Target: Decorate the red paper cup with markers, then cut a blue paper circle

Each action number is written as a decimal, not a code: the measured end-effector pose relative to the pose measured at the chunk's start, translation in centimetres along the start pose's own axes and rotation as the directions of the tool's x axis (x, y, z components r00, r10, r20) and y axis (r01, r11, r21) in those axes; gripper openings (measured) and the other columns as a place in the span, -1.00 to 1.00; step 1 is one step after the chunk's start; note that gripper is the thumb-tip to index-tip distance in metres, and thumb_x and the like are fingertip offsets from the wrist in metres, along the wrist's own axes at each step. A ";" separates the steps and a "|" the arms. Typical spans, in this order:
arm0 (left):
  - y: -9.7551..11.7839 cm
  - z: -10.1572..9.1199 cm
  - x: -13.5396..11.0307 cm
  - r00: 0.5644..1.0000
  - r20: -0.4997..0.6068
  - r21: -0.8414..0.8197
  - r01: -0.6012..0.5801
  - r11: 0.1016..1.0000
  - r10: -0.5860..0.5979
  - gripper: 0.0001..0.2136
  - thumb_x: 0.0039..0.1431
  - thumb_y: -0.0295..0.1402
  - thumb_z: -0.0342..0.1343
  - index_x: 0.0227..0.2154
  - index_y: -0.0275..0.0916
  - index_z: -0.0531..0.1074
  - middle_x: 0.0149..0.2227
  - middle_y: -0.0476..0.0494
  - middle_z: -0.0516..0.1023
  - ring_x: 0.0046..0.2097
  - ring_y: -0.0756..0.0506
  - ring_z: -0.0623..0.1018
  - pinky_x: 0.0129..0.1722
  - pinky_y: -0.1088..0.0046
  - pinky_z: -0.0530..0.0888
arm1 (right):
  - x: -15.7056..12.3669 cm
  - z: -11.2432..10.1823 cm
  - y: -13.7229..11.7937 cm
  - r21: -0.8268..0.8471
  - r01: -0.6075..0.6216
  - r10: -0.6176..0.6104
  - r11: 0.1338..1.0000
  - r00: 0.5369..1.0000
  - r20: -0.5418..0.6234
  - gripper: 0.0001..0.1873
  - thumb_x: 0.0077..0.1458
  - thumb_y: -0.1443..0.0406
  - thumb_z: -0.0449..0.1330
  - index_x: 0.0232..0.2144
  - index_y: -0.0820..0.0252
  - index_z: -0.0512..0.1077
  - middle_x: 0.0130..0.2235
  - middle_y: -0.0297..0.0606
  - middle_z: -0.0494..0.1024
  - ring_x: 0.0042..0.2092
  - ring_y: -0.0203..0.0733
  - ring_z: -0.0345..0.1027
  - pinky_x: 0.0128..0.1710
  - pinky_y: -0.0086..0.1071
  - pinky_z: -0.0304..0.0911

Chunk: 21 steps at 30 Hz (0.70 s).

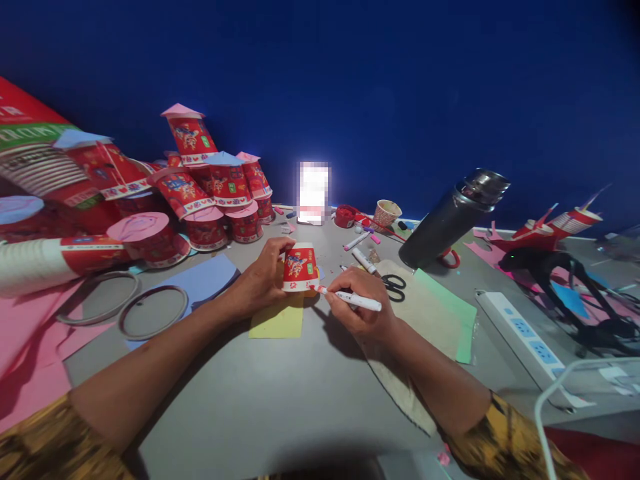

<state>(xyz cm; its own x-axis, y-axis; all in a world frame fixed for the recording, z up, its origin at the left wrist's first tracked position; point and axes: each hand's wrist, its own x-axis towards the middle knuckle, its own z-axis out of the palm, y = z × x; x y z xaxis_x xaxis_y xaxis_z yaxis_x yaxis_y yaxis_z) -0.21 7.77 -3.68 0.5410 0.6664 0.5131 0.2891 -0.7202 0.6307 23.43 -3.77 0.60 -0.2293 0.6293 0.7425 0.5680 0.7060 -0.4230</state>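
My left hand [267, 280] is closed around the left side of a red paper cup [300, 265], which is held upside down above the table. The cup has a printed blue-and-yellow figure, and its white band at the bottom bears small red marks. In my right hand [364, 303] is a white marker [356, 300], gripped like a pen, its red tip at the right end of that band. Beneath the cup lies a yellow paper sheet [277, 320]. Black-handled scissors [395, 288] rest just beyond my right hand.
Decorated red cups [227, 180] with paper tops are stacked at the left. Near them lie two grey rings [153, 313] and blue paper [215, 280]. A dark thermos [450, 223], a power strip [525, 340] and a black strap-like device [565, 287] occupy the right. A bright screen [313, 190] stands behind.
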 end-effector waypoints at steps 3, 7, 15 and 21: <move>0.1 -0.1 0.0 1.000 0.007 0.002 -0.011 1.000 0.011 -0.18 0.05 -0.14 0.53 0.29 -0.03 0.19 0.25 -0.29 0.40 0.27 -0.35 0.54 0.30 -0.11 0.53 | 0.0 -0.1 -0.1 -0.003 -0.006 0.006 1.000 1.000 0.001 -0.91 0.31 0.33 0.24 -0.30 0.06 0.49 -0.41 -0.32 0.61 -0.41 -0.19 0.45 -0.33 -0.28 0.36; 0.2 -0.1 0.0 1.000 -0.007 -0.007 -0.012 1.000 0.012 -0.19 0.02 -0.18 0.53 0.27 -0.03 0.22 0.24 -0.27 0.43 0.26 -0.35 0.56 0.28 -0.10 0.55 | 0.1 -0.1 -0.2 0.003 -0.005 0.005 1.000 0.999 -0.031 -0.90 0.29 0.36 0.25 -0.30 0.07 0.48 -0.40 -0.32 0.62 -0.40 -0.19 0.47 -0.34 -0.30 0.34; 0.2 0.0 0.0 1.000 -0.003 -0.007 0.001 1.000 -0.001 -0.20 0.04 -0.17 0.53 0.27 -0.01 0.21 0.24 -0.26 0.41 0.27 -0.36 0.54 0.30 -0.14 0.54 | 0.2 0.1 0.0 -0.002 0.031 -0.031 1.000 0.999 -0.039 -0.89 0.31 0.37 0.26 -0.29 0.08 0.48 -0.39 -0.32 0.63 -0.39 -0.20 0.48 -0.33 -0.31 0.35; 0.1 -0.1 -0.1 1.000 0.015 0.003 -0.007 1.000 0.007 -0.20 0.07 -0.20 0.51 0.28 -0.01 0.18 0.26 -0.27 0.39 0.29 -0.36 0.53 0.31 -0.15 0.53 | 0.2 0.0 0.1 -0.009 0.030 -0.030 1.000 0.998 -0.053 -0.90 0.30 0.37 0.25 -0.29 0.09 0.48 -0.38 -0.31 0.64 -0.38 -0.20 0.48 -0.35 -0.33 0.33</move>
<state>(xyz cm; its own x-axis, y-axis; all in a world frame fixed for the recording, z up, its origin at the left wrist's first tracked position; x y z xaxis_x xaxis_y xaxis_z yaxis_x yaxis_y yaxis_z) -0.29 7.68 -3.63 0.5544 0.6586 0.5088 0.2874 -0.7252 0.6256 23.42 -3.62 0.69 -0.2043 0.5897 0.7814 0.5680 0.7215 -0.3960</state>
